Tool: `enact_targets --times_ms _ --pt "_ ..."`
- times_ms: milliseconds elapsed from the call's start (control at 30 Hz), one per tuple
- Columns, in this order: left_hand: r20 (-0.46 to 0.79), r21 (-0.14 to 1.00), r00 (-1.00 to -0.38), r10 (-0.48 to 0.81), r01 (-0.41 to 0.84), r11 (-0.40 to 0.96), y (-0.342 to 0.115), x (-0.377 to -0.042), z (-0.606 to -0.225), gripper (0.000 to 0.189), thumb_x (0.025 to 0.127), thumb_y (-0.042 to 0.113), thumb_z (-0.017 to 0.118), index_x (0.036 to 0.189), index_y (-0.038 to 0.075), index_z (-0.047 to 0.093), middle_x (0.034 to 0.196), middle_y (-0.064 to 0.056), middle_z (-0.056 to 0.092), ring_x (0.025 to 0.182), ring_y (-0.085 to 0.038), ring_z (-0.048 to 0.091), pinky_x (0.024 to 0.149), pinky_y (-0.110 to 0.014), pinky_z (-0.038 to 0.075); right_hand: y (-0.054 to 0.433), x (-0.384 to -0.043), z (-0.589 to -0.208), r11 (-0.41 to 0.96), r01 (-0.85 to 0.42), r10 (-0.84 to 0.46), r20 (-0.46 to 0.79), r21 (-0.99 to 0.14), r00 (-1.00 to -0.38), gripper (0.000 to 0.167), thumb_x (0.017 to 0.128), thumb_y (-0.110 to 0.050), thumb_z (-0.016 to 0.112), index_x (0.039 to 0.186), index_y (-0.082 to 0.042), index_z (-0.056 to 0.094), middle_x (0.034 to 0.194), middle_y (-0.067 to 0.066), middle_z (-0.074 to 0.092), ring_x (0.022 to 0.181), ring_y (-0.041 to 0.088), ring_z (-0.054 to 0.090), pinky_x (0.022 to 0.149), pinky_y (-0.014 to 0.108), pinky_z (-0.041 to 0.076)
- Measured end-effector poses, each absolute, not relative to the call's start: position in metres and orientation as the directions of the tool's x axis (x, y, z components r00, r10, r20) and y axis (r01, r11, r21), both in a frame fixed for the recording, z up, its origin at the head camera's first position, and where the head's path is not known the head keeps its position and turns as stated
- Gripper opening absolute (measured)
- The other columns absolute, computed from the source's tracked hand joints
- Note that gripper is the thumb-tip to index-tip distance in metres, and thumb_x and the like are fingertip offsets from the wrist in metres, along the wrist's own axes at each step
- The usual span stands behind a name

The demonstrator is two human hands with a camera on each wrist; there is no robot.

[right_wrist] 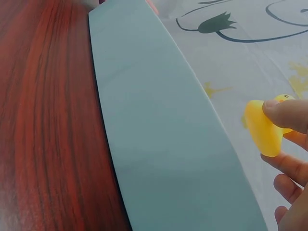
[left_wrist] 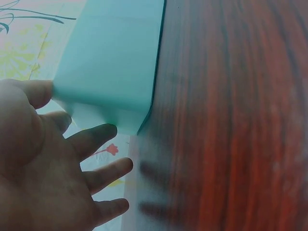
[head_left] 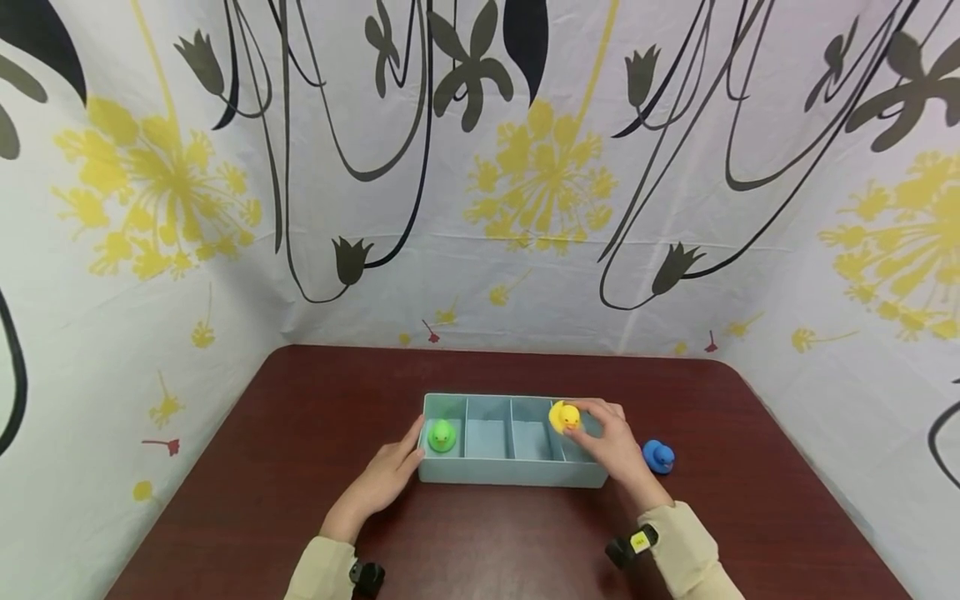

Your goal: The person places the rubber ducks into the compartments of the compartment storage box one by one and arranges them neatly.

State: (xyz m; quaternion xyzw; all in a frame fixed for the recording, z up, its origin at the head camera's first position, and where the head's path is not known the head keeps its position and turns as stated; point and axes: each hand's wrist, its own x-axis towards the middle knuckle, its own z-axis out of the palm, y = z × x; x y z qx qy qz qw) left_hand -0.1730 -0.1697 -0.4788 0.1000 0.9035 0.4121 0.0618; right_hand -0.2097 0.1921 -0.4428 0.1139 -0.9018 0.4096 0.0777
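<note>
A pale blue-green divided box (head_left: pixel 517 472) sits on the dark wooden table. My right hand (head_left: pixel 617 442) pinches a yellow rubber duck (head_left: pixel 564 417) between thumb and fingers, over the right part of the box. In the right wrist view the yellow duck (right_wrist: pixel 263 127) is above the box's rim. My left hand (head_left: pixel 384 475) touches the box's left end with fingers spread, as the left wrist view shows beside the box wall (left_wrist: pixel 113 57). Inside the leftmost compartment is a green rubber duck (head_left: pixel 442 436). Part of the rightmost compartment is hidden behind my right hand.
A blue rubber duck (head_left: pixel 658 457) rests on the table (head_left: pixel 480 542), right of the box and close to my right wrist. Behind the table and along its sides hangs a white cloth (head_left: pixel 525 308) with flower prints.
</note>
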Motion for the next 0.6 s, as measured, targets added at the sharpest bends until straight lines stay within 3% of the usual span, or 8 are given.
enact_targets --times_ms 600 --pt "-0.01 0.753 -0.968 0.25 0.157 0.639 -0.17 -0.175 -0.481 0.058 0.103 0.034 0.039 0.155 0.02 0.017 0.149 -0.015 0.039 0.138 -0.04 0.031 0.108 -0.06 0.028 0.172 -0.217 -0.443 0.54 -0.385 -0.247 0.295 -0.748 -0.923 0.038 0.083 -0.021 0.075 0.119 -0.015 0.065 0.118 0.003 0.061 0.111 0.021 0.041 0.09 0.054 0.044"
